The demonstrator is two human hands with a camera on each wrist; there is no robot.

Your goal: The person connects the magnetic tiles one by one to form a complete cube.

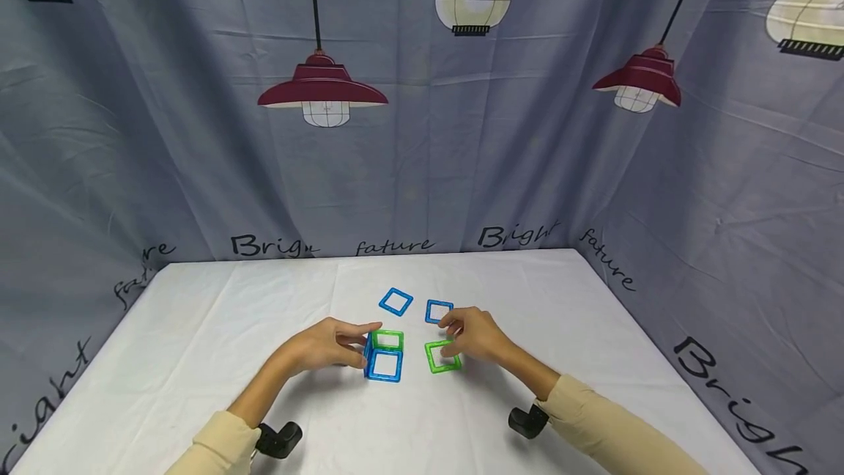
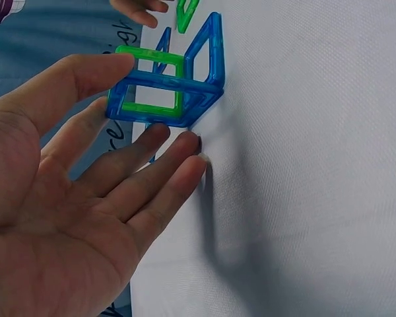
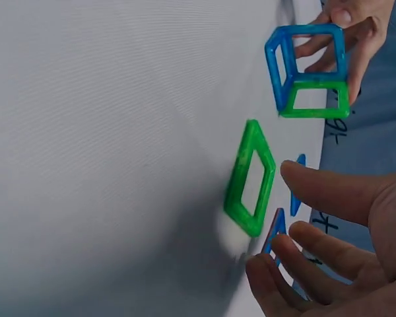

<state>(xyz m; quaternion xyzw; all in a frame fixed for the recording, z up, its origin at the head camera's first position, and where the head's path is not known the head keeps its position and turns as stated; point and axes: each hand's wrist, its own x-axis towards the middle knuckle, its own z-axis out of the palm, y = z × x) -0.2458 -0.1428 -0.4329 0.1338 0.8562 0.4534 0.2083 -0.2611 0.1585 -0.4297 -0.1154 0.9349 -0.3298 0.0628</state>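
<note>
My left hand [image 1: 330, 345] holds the left side of a small joined build of square magnetic tiles, thumb at its near edge and forefinger at the far one. In it, a blue tile [image 1: 385, 380] forms the base, a blue upright [image 2: 162, 80] stands on the hand's side, and a green upright [image 3: 317, 113] stands at the back. My right hand [image 1: 478, 334] hovers over a loose green tile [image 3: 236, 185] lying on the table. In the right wrist view its thumb and fingers are spread apart with nothing between them.
Two loose blue tiles lie farther back on the white table [image 1: 527, 299]: one turned diamond-wise [image 1: 385, 297], one [image 1: 428, 311] just beyond my right fingers. A grey printed curtain [image 1: 395, 189] encloses the table's back and sides.
</note>
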